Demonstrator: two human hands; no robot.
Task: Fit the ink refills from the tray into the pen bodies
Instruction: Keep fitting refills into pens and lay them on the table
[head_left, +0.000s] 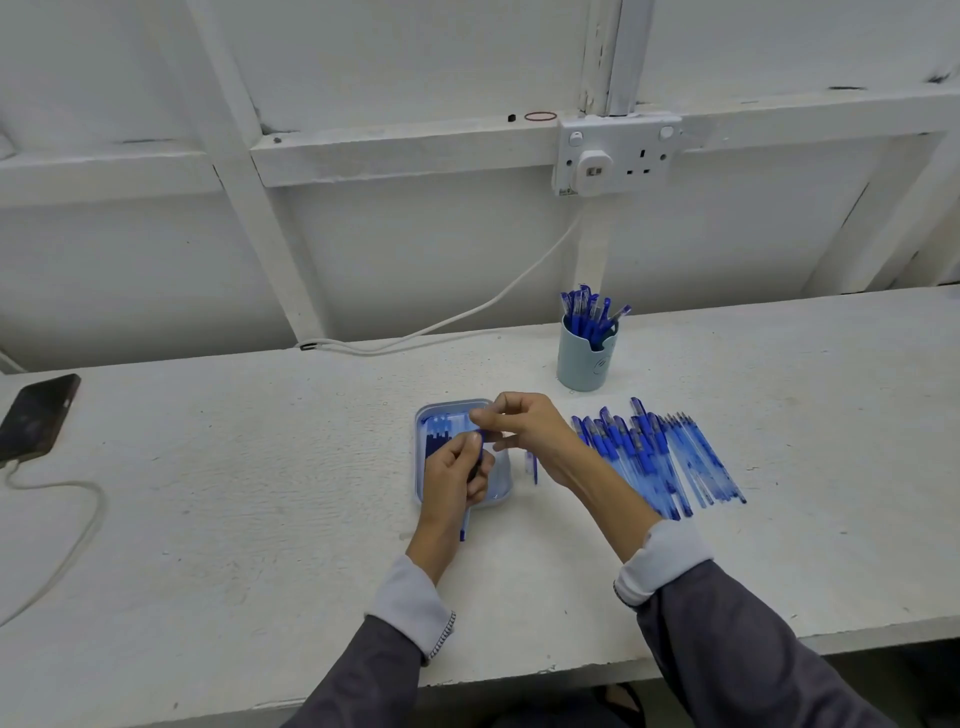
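Sleeves nearest: dark grey with pale cuffs, left sleeve (384, 644) and right sleeve (727, 639), both reaching in over the white table (234, 493).

Left hand (451, 486) is over the tray (503, 491), fingers curled round a pen body (463, 526). The body's lower end pokes out under the palm, toward the camera.

Right hand (527, 428) sits just above the left one, with thumb and forefinger pinched on a thin blue refill (481, 437) at the top of that body (too small to be sure it's a refill). Other fingers loosely bent.

Spare refills (439, 434) lie at the tray's far left end. Small blue part (532, 465) is on the table just right of the tray.

Pen pile (654, 457) is fanned out right of the hands. Pale blue cup (586, 364) of capped pens stands behind it.

Phone (36, 415) is far left with a cable (78, 525). Double wall socket (618, 153) has one plug in.
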